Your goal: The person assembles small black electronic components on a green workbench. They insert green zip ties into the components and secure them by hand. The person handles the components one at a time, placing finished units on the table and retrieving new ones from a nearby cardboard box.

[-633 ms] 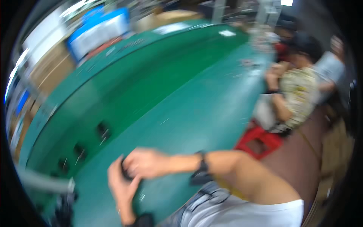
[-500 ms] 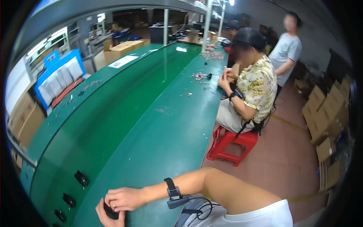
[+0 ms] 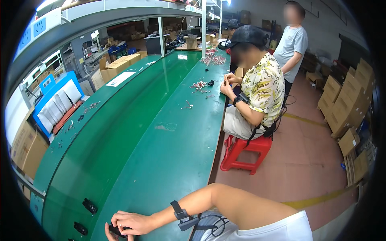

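At the lower edge of the view, my right hand is closed over a small black plastic part, its fingers bent onto the top of it. My left hand grips the same part from the left side. Only some of its fingers show, because the picture's edge cuts off the rest. The part is largely covered by fingers, so its exact kind cannot be told. Similar black parts, one and another, lie on the green belt to the left of my hands.
A long green workbench runs away from me beside the belt. Farther along, a co-worker sits on a red stool, near a pile of small red-and-white pieces. Another person stands behind. Cardboard boxes are stacked at right.
The view has shifted, so my hands and the black parts on the belt sit lower in the picture. Both hands stay on the black plastic part.
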